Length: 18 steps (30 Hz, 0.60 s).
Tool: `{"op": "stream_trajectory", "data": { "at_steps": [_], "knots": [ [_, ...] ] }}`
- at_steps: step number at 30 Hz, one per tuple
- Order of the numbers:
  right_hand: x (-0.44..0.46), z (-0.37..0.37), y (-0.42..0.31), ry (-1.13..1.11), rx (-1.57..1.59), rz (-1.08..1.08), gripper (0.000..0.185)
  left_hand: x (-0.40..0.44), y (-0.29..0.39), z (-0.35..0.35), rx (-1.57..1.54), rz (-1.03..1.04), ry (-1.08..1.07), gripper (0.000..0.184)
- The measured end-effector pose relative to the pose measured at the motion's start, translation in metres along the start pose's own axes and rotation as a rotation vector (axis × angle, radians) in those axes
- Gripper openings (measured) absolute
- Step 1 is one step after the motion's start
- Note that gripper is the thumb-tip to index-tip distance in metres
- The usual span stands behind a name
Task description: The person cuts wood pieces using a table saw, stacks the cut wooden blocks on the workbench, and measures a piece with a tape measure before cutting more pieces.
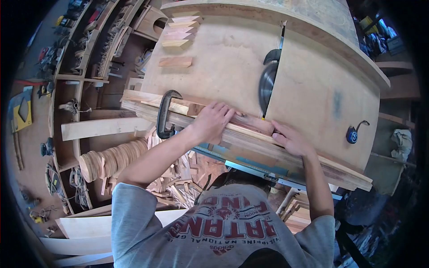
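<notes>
A short wooden piece [255, 123] lies along the fence [250, 134] at the front of a plywood saw sled [219, 58]. My left hand [213, 122] is closed over its left part, fingers curled across the top. At its right end, my right hand [291, 139] grips the wood with thumb and fingers, the palm over the fence. Just beyond the piece, a circular saw blade [267, 85] stands up through the slot. To the left of my left hand, a black C-clamp [163, 115] holds a wooden block [181, 107] to the fence.
Several angled wood offcuts [178, 31] and a separate cut piece [175, 62] lie at the sled's left. A blue tape measure [352, 135] sits at right. Stacked wooden discs [111, 158], scrap wood [178, 178] and tool shelves [73, 89] are on the left.
</notes>
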State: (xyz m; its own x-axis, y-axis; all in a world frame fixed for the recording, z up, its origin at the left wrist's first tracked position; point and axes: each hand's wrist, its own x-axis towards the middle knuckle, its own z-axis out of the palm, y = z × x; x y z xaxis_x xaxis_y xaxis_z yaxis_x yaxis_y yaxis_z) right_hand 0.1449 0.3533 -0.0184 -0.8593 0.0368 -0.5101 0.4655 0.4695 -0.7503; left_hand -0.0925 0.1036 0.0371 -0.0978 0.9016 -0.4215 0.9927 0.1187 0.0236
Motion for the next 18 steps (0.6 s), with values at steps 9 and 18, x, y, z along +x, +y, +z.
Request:
{"op": "stream_trajectory", "data": {
  "at_steps": [9,18],
  "knots": [
    [0.002,0.001,0.006,-0.047,0.034,-0.05,0.079,0.014,-0.009,-0.009,-0.002,-0.004,-0.267,0.113],
    [-0.004,0.001,0.002,-0.07,0.037,-0.032,0.083,0.014,-0.007,-0.006,0.017,0.02,-0.255,0.121]
  ]
}}
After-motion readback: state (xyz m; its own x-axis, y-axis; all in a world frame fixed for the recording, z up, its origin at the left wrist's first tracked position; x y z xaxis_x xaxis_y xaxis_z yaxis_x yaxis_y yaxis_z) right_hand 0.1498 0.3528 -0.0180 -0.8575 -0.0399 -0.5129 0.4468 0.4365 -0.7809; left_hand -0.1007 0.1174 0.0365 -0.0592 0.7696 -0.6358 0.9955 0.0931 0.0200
